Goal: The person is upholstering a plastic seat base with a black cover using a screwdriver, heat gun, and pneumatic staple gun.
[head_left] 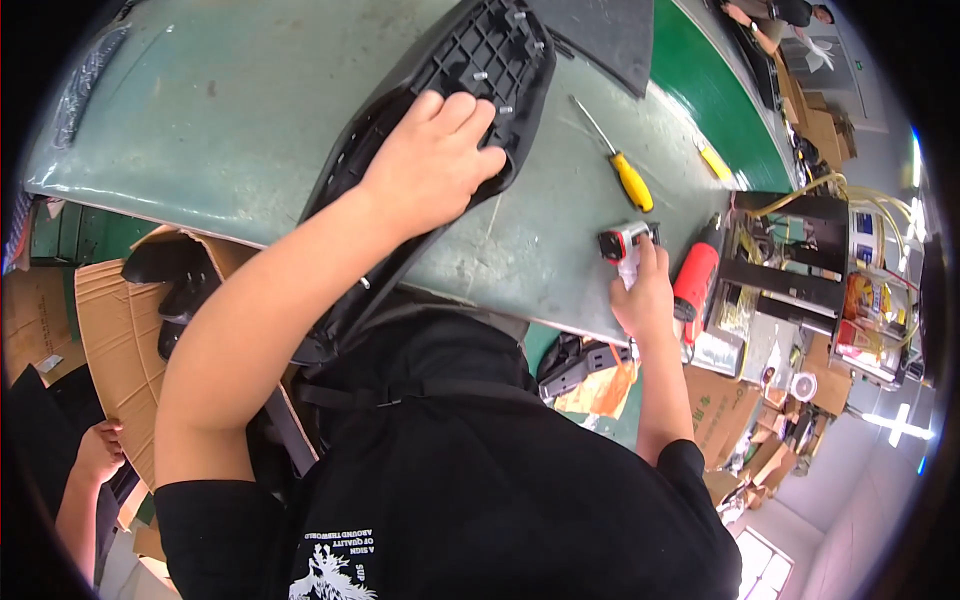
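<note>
A long black moulded seat lies bottom-up on the bench, its ribbed base and several metal studs showing. My left hand rests over its middle, fingers curled down and closed on the ribbed part; the fingertips are partly hidden. Toward the right of the bench, my right hand is wrapped around a red-and-silver tool that looks like a staple gun. Its far end touches or hovers just over the bench top; I cannot tell which. A yellow-handled screwdriver lies between the seat and this tool.
To the right stand a red power tool and a black rack. A yellow cutter lies farther back, near a dark sheet. At left is an open carton, with another person's hand beside it.
</note>
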Motion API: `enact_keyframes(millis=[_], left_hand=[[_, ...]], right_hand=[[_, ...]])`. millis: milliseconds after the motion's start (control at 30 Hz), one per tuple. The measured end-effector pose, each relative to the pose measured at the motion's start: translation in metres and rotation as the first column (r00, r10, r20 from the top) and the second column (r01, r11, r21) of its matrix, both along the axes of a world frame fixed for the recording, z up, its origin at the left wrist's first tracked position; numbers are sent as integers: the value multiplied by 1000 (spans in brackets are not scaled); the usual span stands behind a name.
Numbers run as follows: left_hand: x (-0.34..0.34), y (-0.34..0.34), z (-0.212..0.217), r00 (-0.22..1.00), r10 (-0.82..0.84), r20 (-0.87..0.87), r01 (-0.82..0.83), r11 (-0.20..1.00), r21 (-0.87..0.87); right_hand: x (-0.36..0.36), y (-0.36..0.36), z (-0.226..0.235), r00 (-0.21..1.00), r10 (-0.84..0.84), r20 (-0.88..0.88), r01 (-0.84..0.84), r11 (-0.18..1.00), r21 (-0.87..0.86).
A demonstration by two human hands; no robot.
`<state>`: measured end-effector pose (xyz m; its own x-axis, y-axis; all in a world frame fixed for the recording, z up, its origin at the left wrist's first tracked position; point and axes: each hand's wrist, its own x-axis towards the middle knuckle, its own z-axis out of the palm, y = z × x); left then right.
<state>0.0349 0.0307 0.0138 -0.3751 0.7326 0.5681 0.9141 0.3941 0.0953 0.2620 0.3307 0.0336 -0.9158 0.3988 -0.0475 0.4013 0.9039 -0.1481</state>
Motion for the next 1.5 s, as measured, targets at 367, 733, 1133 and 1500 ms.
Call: enact_keyframes(millis=[367,733,1133,1500], left_hand=[[14,13,-5,986,-2,-164,-5,999,-47],[18,18,-9,986,-41,-159,34,998,-47],[17,19,-12,982,-39,-183,38,999,-10],[16,21,-11,989,-1,-149,-19,992,-128]], right_hand=[[-11,6,-21,912,-310,268,260,944,205],[-39,-57,94,984,16,179,135,591,-795],[-74,-126,80,967,129,218,-27,909,-417],[-87,-131,78,958,83,274,44,904,-425]])
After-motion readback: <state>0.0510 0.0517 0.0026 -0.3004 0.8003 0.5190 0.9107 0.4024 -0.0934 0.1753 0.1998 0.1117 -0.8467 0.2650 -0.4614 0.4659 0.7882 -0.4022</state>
